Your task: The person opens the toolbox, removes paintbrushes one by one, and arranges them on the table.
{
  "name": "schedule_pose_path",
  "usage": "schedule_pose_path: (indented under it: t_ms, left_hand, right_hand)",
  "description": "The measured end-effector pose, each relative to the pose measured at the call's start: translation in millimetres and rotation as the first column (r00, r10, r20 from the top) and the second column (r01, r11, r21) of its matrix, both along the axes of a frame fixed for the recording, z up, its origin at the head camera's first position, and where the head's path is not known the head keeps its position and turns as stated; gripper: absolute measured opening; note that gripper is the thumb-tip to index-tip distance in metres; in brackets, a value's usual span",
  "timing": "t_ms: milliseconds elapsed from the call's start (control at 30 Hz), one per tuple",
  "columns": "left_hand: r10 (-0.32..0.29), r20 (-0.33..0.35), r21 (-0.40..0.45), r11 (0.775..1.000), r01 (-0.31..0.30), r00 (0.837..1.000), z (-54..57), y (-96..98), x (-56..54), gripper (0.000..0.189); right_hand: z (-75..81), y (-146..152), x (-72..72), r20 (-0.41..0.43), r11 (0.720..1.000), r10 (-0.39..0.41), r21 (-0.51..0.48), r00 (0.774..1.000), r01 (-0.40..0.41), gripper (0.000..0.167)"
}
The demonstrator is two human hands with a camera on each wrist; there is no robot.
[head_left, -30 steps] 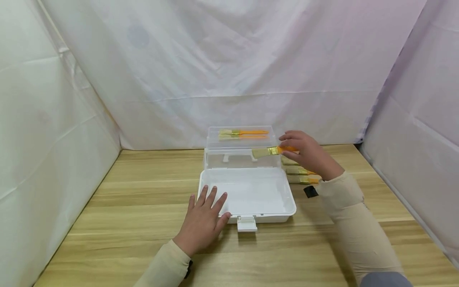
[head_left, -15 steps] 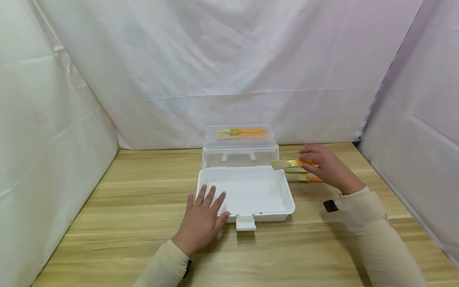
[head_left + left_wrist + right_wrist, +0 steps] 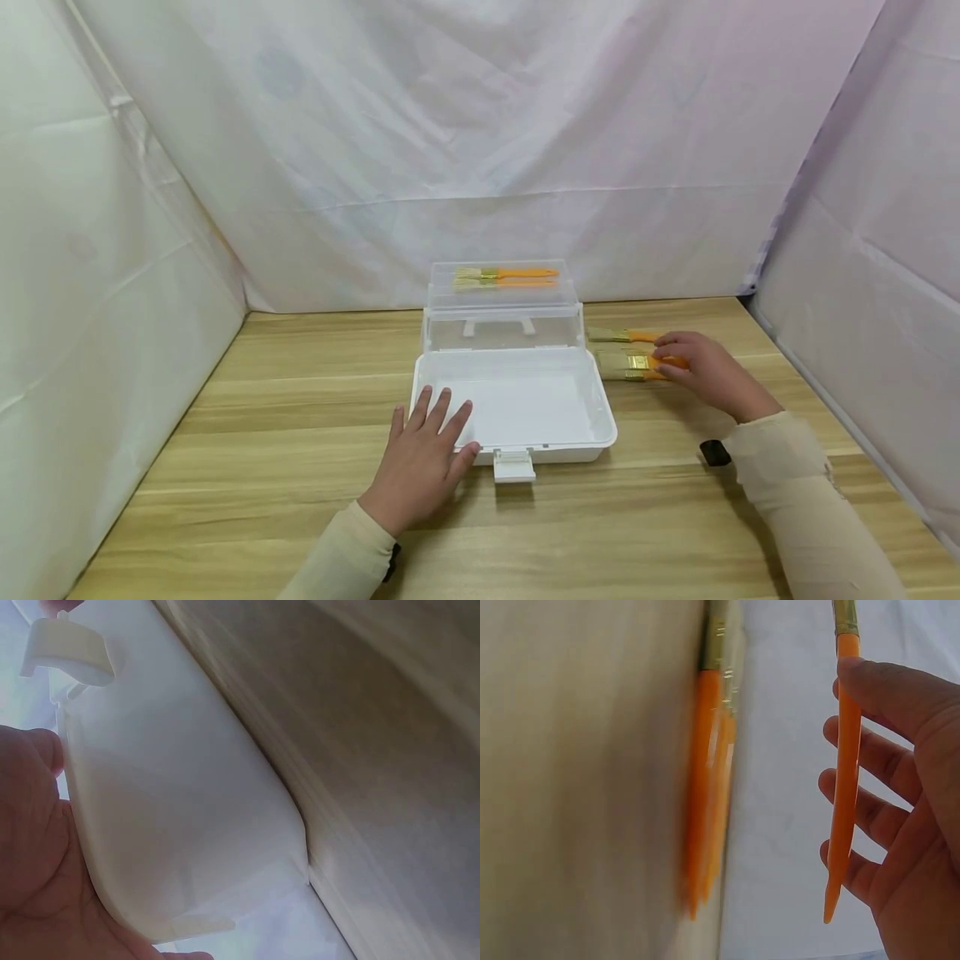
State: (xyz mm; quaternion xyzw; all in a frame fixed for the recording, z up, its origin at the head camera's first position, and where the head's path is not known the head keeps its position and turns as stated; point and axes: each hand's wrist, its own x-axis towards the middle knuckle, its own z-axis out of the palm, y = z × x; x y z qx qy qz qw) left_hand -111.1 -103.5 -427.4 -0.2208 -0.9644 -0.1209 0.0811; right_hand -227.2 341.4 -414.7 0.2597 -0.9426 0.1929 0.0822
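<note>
My right hand (image 3: 708, 375) pinches a paintbrush (image 3: 640, 362) by its orange handle, thumb against fingers. In the right wrist view the held brush's handle (image 3: 846, 765) is raised off the wooden table, and other brush handles (image 3: 705, 787) lie behind it. In the head view, one lying paintbrush (image 3: 609, 335) shows beyond the held one, and another lower brush (image 3: 633, 376) peeks out beneath it. My left hand (image 3: 422, 467) rests with spread, straight fingers over the front left corner of an open white plastic box (image 3: 585, 455); its palm touches the rim (image 3: 82, 832) in the left wrist view.
The box's clear lid (image 3: 438, 333) is tipped back, with a white carrying handle. Two orange-handled brushes (image 3: 525, 273) lie in or on the lid's upper part. A white latch (image 3: 514, 468) hangs at the box front. White cloth (image 3: 375, 167) encloses the table (image 3: 300, 417).
My right hand has carried the held paintbrush rightward and nearer to me, away from the lid and down over the lying brushes. The left hand has stayed on the box corner.
</note>
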Motion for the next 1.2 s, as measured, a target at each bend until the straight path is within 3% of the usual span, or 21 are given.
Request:
schedule_pose_path:
  t_ms: [200,467,733,1200]
  left_hand:
    - [-0.006,-0.019,0.005,1.0,0.006,1.0,-0.5,-0.3,0.1,0.057]
    - [-0.019,-0.042,0.014,1.0,0.02,0.999,-1.3,-1.0,0.2,0.056]
    - [-0.012,-0.016,0.002,1.0,0.012,1.0,1.5,-0.5,1.2,0.056]
    - [-0.006,0.001,-0.001,1.0,0.006,1.0,0.8,-1.2,0.5,0.057]
  right_hand:
    - [-17.0,7,1.0,0.017,0.997,0.061,0.042,0.998,-0.061,0.011]
    - [-18.1,8,7.2,0.098,0.997,0.049,0.059,0.994,-0.055,0.011]
    - [-23.1,13,4.8,0.166,0.992,0.057,0.104,0.984,-0.075,0.006]
    - [-25.3,11,0.2,0.179,0.989,0.052,0.13,0.983,-0.076,0.006]
